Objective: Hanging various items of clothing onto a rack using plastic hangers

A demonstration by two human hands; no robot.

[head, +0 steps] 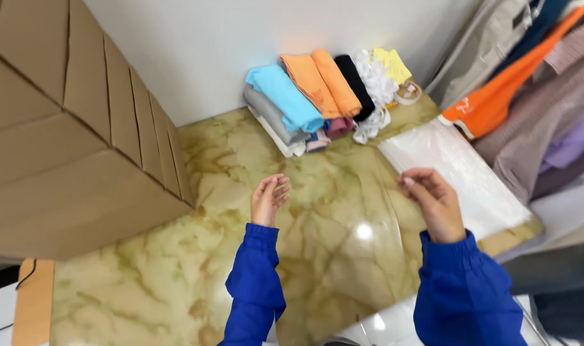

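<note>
both hands hover above the marbled yellow-green worktop [330,256], in blue sleeves, well apart from each other; the left hand [268,200] is raised with its fingers curled loosely together, clamped on nothing that can be seen; the right hand [433,200] has thumb and fingertips pinched, and whether something thin sits between them cannot be told; just beyond the right hand a stack of clear plastic bags [458,173] lies flat along the right edge of the worktop; at the far side, against the white wall [241,45], a pile of folded cloths [311,102] rests in light blue, grey, orange, black, white and yellow, with a roll of tape [407,93] just beside its right end; on the left stand large closed cardboard boxes [68,141], their contents hidden; at the far right hang clothes [535,83] in orange, grey, mauve and purple, near the bags.
</note>
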